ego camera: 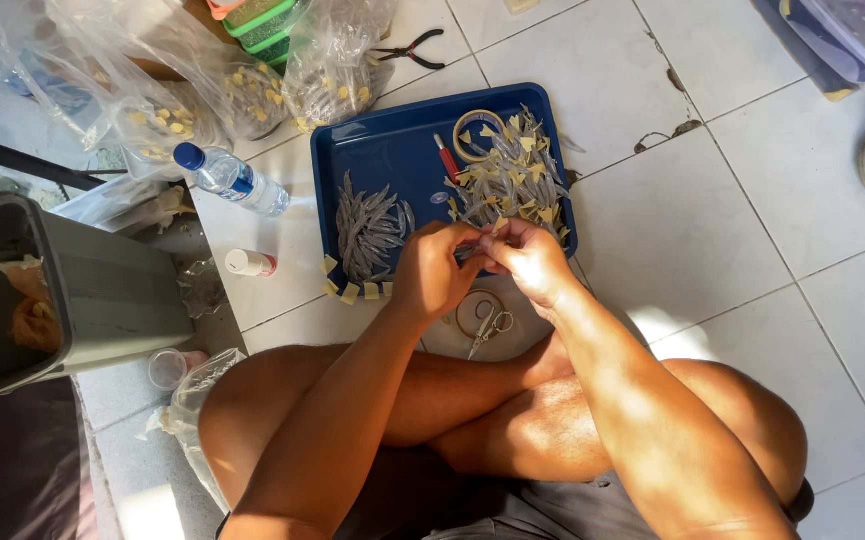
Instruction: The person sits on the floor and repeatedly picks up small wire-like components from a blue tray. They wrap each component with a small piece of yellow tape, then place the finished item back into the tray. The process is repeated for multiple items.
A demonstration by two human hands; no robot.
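The left hand [430, 272] and the right hand [527, 258] meet just over the near edge of the blue tray [392, 150], which sits on the tiled floor [672, 220]. The fingers [457, 240] of both hands are pinched almost shut on one tiny silver piece [479, 246], thin and long like a small fish. Most of it is hidden, so I cannot tell its exact shape.

It looks very light and a bit bendy, so I think a soft pinch at each end would be best. A hard squeeze might bend it. It may be smooth and slip out easily.

On the tray lie a bare pile [370, 230] of such pieces and a tagged pile [507, 175] with yellow bits. Small scissors [489, 327] lie by the knees. A water bottle [230, 178] lies left of the tray.
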